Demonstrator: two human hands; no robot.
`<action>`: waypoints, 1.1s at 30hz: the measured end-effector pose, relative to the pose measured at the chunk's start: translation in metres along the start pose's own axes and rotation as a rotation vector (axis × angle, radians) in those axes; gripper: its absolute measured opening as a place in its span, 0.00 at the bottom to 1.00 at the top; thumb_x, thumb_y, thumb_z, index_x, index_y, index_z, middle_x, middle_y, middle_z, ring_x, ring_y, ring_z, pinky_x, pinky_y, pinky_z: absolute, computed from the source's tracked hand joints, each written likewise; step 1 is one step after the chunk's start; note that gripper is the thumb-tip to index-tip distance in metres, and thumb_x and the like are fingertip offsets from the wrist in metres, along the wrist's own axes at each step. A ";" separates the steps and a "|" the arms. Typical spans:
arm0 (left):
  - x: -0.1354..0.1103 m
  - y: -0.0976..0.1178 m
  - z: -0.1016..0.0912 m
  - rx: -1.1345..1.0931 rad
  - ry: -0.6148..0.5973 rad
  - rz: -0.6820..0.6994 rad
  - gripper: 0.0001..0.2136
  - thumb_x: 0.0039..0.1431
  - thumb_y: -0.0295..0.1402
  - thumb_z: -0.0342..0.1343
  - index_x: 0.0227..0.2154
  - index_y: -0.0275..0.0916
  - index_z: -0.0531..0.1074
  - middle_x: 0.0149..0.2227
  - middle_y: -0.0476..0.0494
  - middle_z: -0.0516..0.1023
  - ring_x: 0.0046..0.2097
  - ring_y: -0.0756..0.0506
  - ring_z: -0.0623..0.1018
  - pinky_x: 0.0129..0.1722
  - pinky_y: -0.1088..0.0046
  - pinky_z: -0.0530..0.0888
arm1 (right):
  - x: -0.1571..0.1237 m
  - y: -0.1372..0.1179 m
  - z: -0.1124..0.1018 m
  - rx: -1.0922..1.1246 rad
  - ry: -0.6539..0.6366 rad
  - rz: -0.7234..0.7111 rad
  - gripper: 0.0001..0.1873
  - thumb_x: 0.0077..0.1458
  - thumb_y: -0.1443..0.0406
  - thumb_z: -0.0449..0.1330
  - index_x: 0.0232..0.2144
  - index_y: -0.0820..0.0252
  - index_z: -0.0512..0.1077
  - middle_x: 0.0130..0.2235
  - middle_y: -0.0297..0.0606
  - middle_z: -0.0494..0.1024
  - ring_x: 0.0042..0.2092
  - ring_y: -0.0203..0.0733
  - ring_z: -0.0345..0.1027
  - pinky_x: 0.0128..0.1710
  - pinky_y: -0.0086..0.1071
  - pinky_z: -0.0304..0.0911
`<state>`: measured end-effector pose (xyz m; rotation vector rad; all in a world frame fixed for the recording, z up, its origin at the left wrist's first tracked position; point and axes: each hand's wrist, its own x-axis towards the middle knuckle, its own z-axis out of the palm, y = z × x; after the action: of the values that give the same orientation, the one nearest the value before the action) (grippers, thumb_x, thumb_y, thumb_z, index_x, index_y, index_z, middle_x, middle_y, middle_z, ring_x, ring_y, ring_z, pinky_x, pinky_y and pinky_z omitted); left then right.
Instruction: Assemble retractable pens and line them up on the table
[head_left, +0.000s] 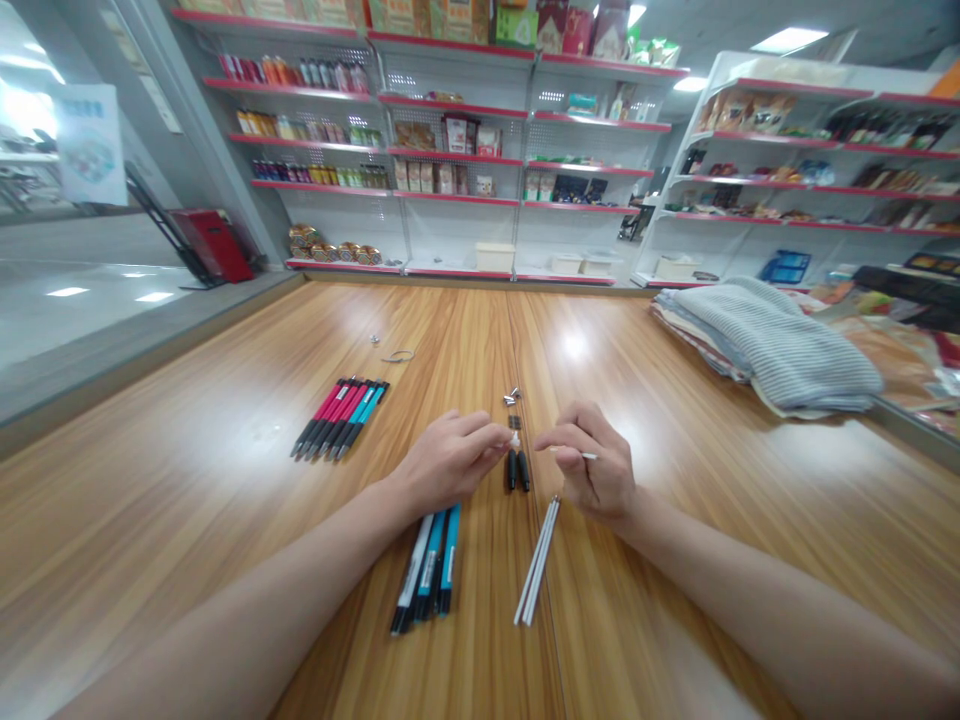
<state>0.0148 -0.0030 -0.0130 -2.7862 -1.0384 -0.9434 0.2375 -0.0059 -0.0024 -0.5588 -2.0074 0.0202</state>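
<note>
My left hand [448,462] rests on the wooden table [225,520], its fingertips pinched on a tiny white part [514,438]. My right hand [592,462] is closed round a thin white refill [588,456] that pokes out sideways. Between the hands lie two short black pen pieces [517,469] and a few small metal bits [512,397]. A bundle of blue and black pen barrels [429,570] lies under my left wrist. Thin white refills [538,562] lie below my right hand.
A row of pink and blue pens [341,417] lies to the left, with a loose spring [397,355] beyond it. Folded striped cloths [772,345] are stacked at the right. Store shelves [450,160] with goods line the back.
</note>
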 end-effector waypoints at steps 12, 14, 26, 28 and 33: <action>-0.001 -0.002 0.003 0.000 -0.002 -0.035 0.08 0.66 0.33 0.46 0.41 0.41 0.70 0.33 0.47 0.71 0.36 0.49 0.70 0.37 0.72 0.63 | -0.001 0.001 0.001 0.141 -0.031 -0.116 0.15 0.64 0.58 0.51 0.35 0.63 0.71 0.30 0.40 0.74 0.33 0.38 0.66 0.35 0.36 0.59; -0.001 -0.002 0.003 -0.001 -0.001 -0.032 0.08 0.66 0.33 0.46 0.41 0.41 0.70 0.32 0.47 0.71 0.35 0.49 0.70 0.37 0.72 0.62 | -0.001 0.000 0.001 0.145 -0.041 -0.114 0.14 0.64 0.59 0.51 0.36 0.63 0.71 0.31 0.41 0.75 0.33 0.39 0.67 0.35 0.36 0.59; -0.002 -0.003 0.004 -0.055 0.045 0.000 0.08 0.66 0.32 0.46 0.41 0.40 0.69 0.32 0.47 0.72 0.35 0.49 0.70 0.37 0.71 0.62 | -0.001 -0.001 0.001 0.169 -0.051 -0.118 0.09 0.63 0.64 0.52 0.37 0.62 0.71 0.32 0.41 0.75 0.34 0.40 0.68 0.35 0.36 0.62; -0.002 -0.002 0.003 -0.061 0.050 -0.001 0.08 0.66 0.32 0.46 0.41 0.40 0.69 0.31 0.47 0.72 0.34 0.49 0.70 0.36 0.71 0.62 | -0.001 -0.001 0.001 0.179 -0.060 -0.124 0.09 0.63 0.65 0.53 0.37 0.63 0.71 0.33 0.42 0.75 0.35 0.40 0.68 0.35 0.36 0.63; -0.001 0.000 0.001 -0.096 0.053 0.002 0.08 0.66 0.31 0.46 0.41 0.39 0.69 0.33 0.46 0.73 0.36 0.49 0.71 0.38 0.71 0.62 | -0.001 -0.002 0.001 0.199 -0.076 -0.138 0.08 0.62 0.67 0.52 0.39 0.63 0.71 0.34 0.43 0.75 0.36 0.40 0.69 0.35 0.36 0.66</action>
<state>0.0148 -0.0031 -0.0147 -2.8205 -1.0091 -1.0883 0.2364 -0.0074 -0.0034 -0.2960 -2.0849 0.1580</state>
